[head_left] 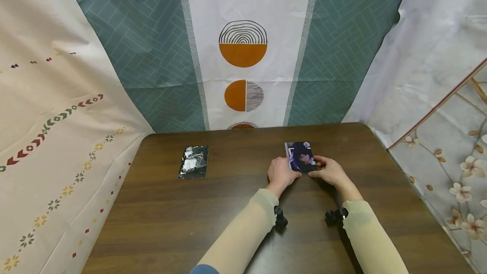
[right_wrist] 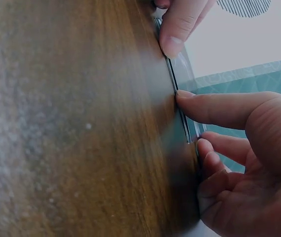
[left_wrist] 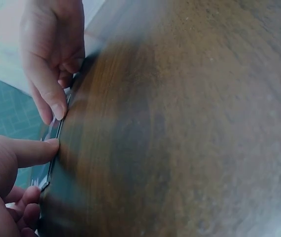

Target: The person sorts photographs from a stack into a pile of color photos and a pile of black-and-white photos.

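Note:
Both hands hold a dark photo card [head_left: 302,157] with a purple-toned picture at the right part of the table. My left hand [head_left: 282,173] grips its left side, the thumb [left_wrist: 39,150] at the near edge. On the opposite side my right hand [head_left: 330,170] holds the right edge, its thumb [right_wrist: 214,106] also at the near edge. The wrist views show that edge as thin, layered and glossy, like clear sleeves; how many cards lie there I cannot tell. The card is at or just above the tabletop.
A black-and-white photo card [head_left: 194,162] with a shiny surface lies on the left part of the brown wooden table [head_left: 160,223]. Patterned cloths [head_left: 152,54] hang behind the table and at both sides. Black wrist cameras [head_left: 280,219] sit on both forearms.

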Motion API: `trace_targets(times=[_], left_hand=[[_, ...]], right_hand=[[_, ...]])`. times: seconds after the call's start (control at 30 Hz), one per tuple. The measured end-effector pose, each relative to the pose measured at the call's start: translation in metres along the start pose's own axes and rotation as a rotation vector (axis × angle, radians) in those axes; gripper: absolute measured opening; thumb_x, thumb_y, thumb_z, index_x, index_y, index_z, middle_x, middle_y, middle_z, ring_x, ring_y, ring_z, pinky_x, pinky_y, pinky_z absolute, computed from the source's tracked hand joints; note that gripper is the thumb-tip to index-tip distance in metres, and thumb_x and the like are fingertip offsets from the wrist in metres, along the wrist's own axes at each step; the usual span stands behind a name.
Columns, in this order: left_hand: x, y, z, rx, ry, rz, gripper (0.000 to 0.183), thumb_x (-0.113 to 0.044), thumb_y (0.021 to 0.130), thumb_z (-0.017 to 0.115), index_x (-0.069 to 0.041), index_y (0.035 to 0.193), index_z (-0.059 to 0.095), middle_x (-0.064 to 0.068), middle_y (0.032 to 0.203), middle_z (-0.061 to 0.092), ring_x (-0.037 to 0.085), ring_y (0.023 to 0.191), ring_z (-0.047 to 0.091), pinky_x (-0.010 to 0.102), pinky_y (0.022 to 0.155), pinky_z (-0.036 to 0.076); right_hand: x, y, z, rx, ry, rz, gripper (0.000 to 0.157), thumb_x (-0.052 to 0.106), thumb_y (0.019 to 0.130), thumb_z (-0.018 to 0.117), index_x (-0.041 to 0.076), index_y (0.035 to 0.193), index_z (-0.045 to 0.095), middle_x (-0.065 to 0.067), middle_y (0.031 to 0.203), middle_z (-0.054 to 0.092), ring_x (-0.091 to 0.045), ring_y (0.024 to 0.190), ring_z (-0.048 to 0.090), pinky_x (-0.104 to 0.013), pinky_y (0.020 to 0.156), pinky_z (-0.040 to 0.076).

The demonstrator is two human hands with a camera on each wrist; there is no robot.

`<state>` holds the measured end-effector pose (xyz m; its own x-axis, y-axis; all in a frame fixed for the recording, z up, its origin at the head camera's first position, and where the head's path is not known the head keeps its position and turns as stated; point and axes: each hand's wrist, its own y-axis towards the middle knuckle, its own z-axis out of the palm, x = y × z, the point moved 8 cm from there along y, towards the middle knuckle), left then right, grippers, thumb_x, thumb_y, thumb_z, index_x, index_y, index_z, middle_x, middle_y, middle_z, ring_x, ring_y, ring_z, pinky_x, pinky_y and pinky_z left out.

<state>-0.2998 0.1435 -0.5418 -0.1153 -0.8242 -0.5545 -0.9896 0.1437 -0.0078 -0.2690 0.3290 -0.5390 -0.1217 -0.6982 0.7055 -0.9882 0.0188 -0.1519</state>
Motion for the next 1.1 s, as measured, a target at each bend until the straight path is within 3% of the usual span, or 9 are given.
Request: trace_targets(times=[0.33,0.7,0.87,0.97,1.1], left_hand=[[-0.001,-0.005,-0.004,-0.034,0.013,-0.001,0.047,-0.049,0.077,0.095,-0.017,0.109,0.083,0.002,0.096,0.073,0.025,0.093,0.068,0.041,0.081,0.056],[0.001,-0.008,-0.006,-0.042,0.026,-0.028,0.061,-0.049,0.080,0.094,-0.018,0.131,0.080,0.003,0.112,0.076,0.026,0.105,0.069,0.041,0.092,0.055],[0.001,-0.009,-0.006,-0.046,0.031,-0.031,0.063,-0.049,0.080,0.094,-0.018,0.133,0.079,0.003,0.117,0.077,0.026,0.108,0.069,0.041,0.095,0.055],[0.001,-0.010,-0.006,-0.035,-0.008,-0.022,0.063,-0.047,0.080,0.094,-0.017,0.133,0.078,0.003,0.114,0.077,0.026,0.106,0.069,0.040,0.093,0.055],[0.005,-0.012,-0.012,-0.001,-0.179,0.068,0.063,-0.041,0.084,0.092,-0.009,0.135,0.075,0.001,0.096,0.072,0.019,0.089,0.065,0.035,0.081,0.054]], right_hand=[[0.002,-0.005,-0.005,0.000,0.026,0.019,0.076,0.019,0.088,0.087,-0.005,0.152,0.054,-0.028,0.131,0.063,-0.035,0.106,0.058,-0.043,0.089,0.046],[0.004,-0.005,-0.001,0.000,0.049,0.018,0.074,0.016,0.088,0.087,-0.006,0.151,0.055,-0.027,0.130,0.063,-0.034,0.106,0.058,-0.040,0.087,0.047],[0.004,-0.004,-0.002,-0.002,0.045,0.021,0.073,0.017,0.089,0.087,-0.006,0.151,0.055,-0.027,0.130,0.064,-0.034,0.107,0.058,-0.041,0.089,0.047],[0.001,-0.005,-0.003,0.010,0.052,0.024,0.074,0.018,0.090,0.086,-0.005,0.152,0.054,-0.027,0.132,0.063,-0.036,0.109,0.059,-0.043,0.092,0.048],[-0.002,-0.007,-0.006,0.006,0.061,0.010,0.072,0.025,0.097,0.080,-0.006,0.154,0.050,-0.028,0.135,0.063,-0.039,0.116,0.061,-0.048,0.097,0.051]])
